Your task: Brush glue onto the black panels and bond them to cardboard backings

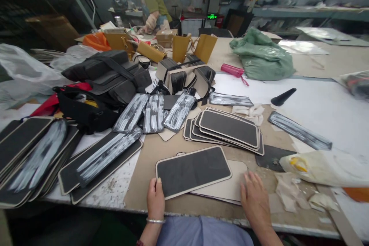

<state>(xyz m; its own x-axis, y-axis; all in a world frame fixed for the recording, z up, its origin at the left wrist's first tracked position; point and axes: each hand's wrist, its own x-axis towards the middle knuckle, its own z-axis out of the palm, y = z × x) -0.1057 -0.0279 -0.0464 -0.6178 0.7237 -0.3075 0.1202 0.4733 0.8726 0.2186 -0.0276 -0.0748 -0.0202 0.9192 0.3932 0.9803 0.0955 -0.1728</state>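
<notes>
My left hand [156,194] grips the lower left corner of a black rectangular panel with a beige border [193,171], thumb on top. That panel is tilted and overlaps a plain beige panel [221,188] lying on the brown board. At the beige panel's right edge rests my right hand [255,196], its fingers stretched out and touching the edge. Just behind is a fanned stack of similar black, beige-bordered panels [229,127]. The underside of the left-hand panel is hidden.
Panels streaked with white [154,113] lie left of centre, with more piles [25,161] at far left. Black bags [112,73], a green plastic bag [262,54] and a pink pouch [232,70] stand farther back. A co-worker [152,0] bends over the far end.
</notes>
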